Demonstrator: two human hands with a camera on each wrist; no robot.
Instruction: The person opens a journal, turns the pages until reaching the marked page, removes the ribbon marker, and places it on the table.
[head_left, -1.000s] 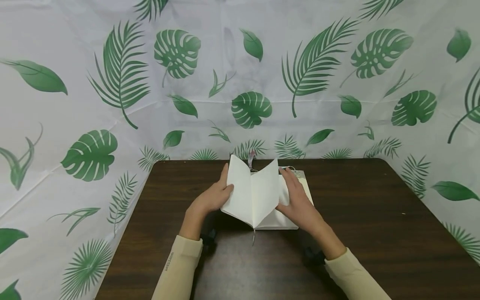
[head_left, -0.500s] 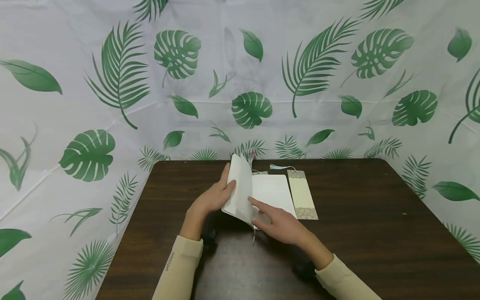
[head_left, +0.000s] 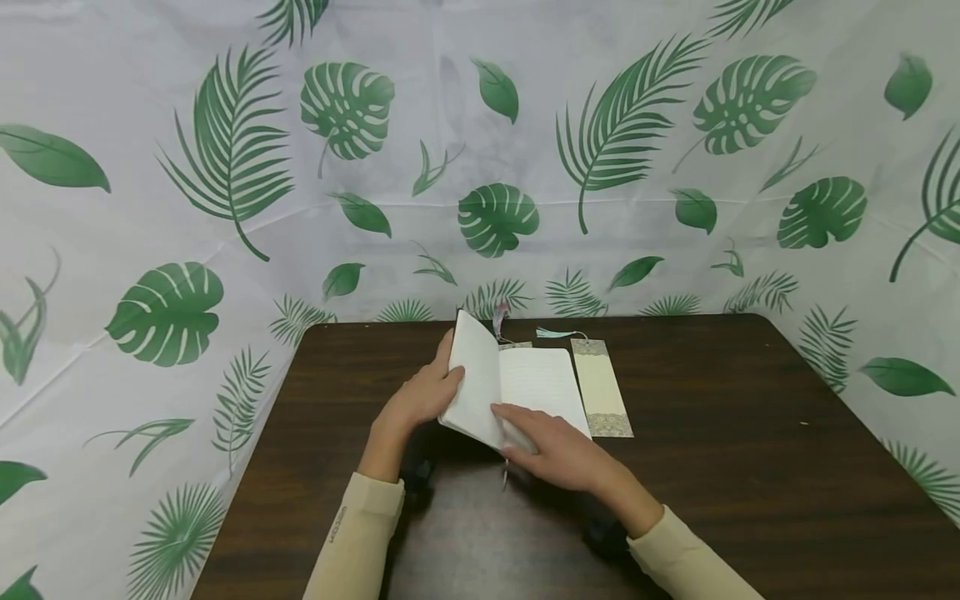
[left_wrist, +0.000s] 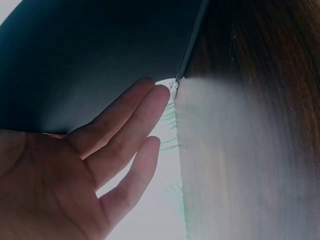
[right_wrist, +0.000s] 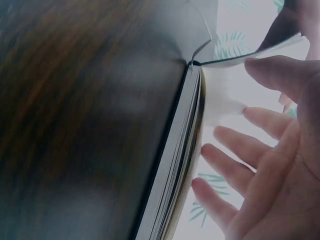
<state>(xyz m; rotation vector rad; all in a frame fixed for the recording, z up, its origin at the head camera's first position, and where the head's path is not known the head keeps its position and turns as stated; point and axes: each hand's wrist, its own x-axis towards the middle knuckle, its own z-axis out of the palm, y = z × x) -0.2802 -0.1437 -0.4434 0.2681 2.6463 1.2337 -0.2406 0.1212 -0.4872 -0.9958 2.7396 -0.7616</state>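
An open notebook [head_left: 543, 379] with white pages and a dark cover [left_wrist: 110, 60] lies on the table, its left half tilted up. My left hand [head_left: 420, 396] holds that raised half, thumb on the page and fingers behind the cover. My right hand [head_left: 558, 450] reaches over the lower part of the right page, fingers extended, fingertips near the middle fold. The right wrist view shows its fingers [right_wrist: 232, 167] spread over the page block [right_wrist: 175, 155]; whether all of them touch paper I cannot tell. A ribbon marker [head_left: 506, 475] hangs from the spine.
Right of the notebook lies a cream bookmark [head_left: 602, 383] with patterned ends and a pale blue tassel [head_left: 555, 333]. Behind the notebook a second patterned strip [head_left: 516, 344] is mostly hidden, near a pinkish tassel [head_left: 500, 317]. A leaf-print cloth [head_left: 420, 167] hangs behind the dark wooden table [head_left: 720, 467].
My right hand has moved from the page's right edge leftward to the fold, turning a page over to the left. The cream bookmark has come into full view. My left hand keeps its hold.
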